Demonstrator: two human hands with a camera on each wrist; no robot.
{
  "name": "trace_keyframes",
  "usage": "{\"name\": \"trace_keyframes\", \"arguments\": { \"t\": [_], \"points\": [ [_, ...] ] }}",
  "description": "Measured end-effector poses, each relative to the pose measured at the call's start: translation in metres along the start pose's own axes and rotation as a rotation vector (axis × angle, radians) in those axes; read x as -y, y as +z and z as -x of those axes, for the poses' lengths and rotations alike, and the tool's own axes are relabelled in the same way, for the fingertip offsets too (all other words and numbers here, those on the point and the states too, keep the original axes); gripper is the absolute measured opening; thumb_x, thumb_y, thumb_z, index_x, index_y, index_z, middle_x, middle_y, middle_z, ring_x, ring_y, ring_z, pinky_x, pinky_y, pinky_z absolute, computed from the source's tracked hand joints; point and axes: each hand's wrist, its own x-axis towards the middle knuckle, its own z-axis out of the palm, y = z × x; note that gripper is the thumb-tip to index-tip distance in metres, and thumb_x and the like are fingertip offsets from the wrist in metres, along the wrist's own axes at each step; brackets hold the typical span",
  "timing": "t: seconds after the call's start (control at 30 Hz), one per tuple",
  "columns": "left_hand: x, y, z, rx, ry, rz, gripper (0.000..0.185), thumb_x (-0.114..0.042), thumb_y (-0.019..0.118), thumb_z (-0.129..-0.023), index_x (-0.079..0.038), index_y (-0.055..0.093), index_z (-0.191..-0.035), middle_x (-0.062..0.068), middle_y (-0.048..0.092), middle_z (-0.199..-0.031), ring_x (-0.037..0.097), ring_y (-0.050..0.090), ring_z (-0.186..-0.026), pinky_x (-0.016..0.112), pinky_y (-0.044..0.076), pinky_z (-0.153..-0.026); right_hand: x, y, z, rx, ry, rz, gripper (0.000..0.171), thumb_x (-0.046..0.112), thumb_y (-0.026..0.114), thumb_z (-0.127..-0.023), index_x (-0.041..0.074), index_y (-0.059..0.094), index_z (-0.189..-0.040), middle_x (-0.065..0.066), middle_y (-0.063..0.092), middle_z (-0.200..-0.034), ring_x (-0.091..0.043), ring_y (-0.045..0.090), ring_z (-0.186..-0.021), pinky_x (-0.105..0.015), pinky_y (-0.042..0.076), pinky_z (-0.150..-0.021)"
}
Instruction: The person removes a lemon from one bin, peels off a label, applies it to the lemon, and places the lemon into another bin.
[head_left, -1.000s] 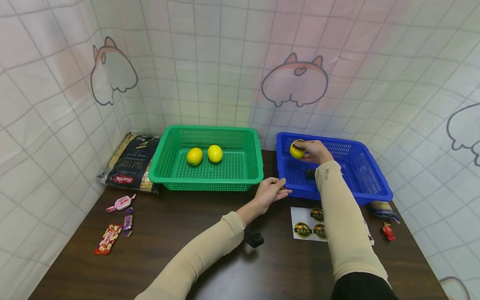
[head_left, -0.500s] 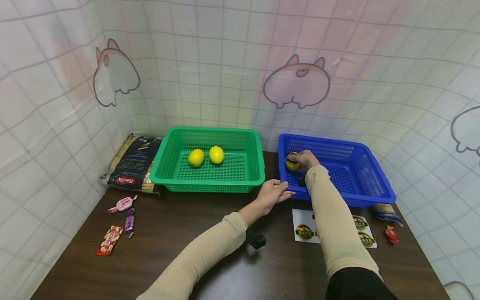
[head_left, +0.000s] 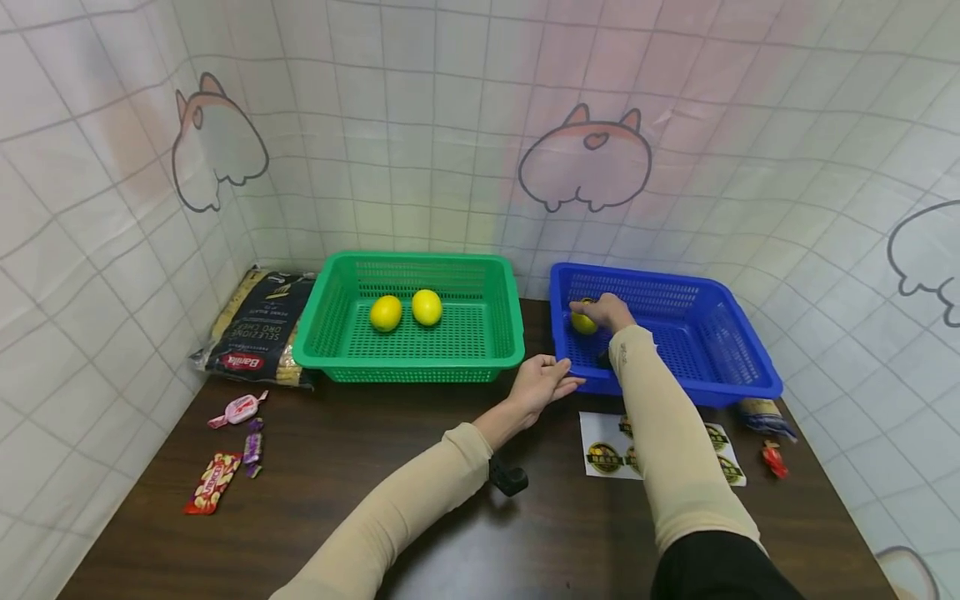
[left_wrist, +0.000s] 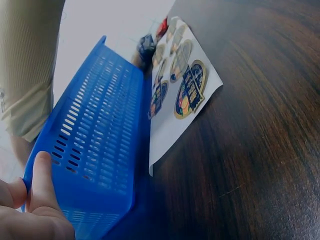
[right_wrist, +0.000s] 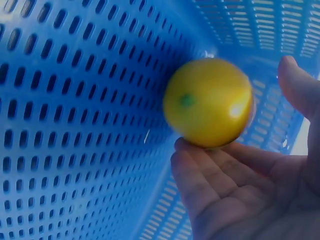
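Yellow round lemon [head_left: 583, 322] lies low in the near left corner of the blue perforated plastic basket [head_left: 705, 329], cradled by the right hand [head_left: 611, 312], whose fingers curl loosely under and behind it. In the right wrist view the fruit rests on those fingers [right_wrist: 210, 165] beside the basket wall. The left hand [head_left: 542, 383], fingers straight, touches the basket's near left outside corner. A white sticker sheet [head_left: 600, 446] lies by the table's front edge before the basket. Further left, a green perforated plastic basket [head_left: 322, 329] holds two more yellow lemons [head_left: 406, 309].
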Motion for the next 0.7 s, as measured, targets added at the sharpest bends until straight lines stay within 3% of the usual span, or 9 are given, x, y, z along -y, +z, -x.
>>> {"name": "trace_keyframes", "arguments": {
  "t": [0.17, 0.37, 0.53, 0.7],
  "points": [
    [-0.002, 0.0, 0.0, 0.002, -0.013, -0.007, 0.008, -0.013, 0.054, -0.102, -0.007, 0.051, -0.103, 0.026, 0.069, -0.122, 0.033, 0.07, -0.114, 0.03, 0.059, -0.092, -0.004, -0.012, 0.007, 0.017, -0.017, 0.046, 0.087, 0.055, 0.043, -0.101, -0.012, 0.022, -0.152, -0.033, 0.028, -0.158, -0.047, 0.034, -0.145, -0.058, 0.034, -0.119],
    [-0.003, -0.001, 0.0, 0.008, -0.009, -0.004, 0.008, -0.014, 0.054, -0.103, -0.008, 0.049, -0.101, 0.025, 0.068, -0.124, 0.038, 0.065, -0.12, 0.029, 0.058, -0.092, 0.0, -0.035, 0.021, -0.017, -0.074, 0.092, 0.09, 0.059, 0.041, -0.1, -0.011, 0.019, -0.153, -0.033, 0.024, -0.159, -0.051, 0.028, -0.146, -0.062, 0.03, -0.12],
    [-0.004, 0.0, 0.0, 0.008, -0.008, -0.024, 0.008, -0.014, 0.054, -0.103, -0.009, 0.049, -0.099, 0.023, 0.068, -0.124, 0.032, 0.069, -0.115, 0.029, 0.059, -0.091, 0.011, -0.051, 0.042, -0.059, -0.147, 0.093, 0.089, 0.061, 0.041, -0.099, -0.006, 0.022, -0.154, -0.031, 0.027, -0.159, -0.051, 0.027, -0.146, -0.064, 0.029, -0.119],
    [-0.002, -0.003, 0.001, 0.015, 0.011, -0.069, 0.008, -0.014, 0.055, -0.103, -0.006, 0.052, -0.103, 0.022, 0.069, -0.121, 0.031, 0.071, -0.111, 0.026, 0.06, -0.086, 0.021, -0.056, 0.068, -0.12, -0.276, 0.03, 0.079, 0.058, 0.046, -0.099, 0.003, 0.033, -0.154, -0.026, 0.038, -0.156, -0.046, 0.036, -0.143, -0.062, 0.033, -0.117]
  ]
}}
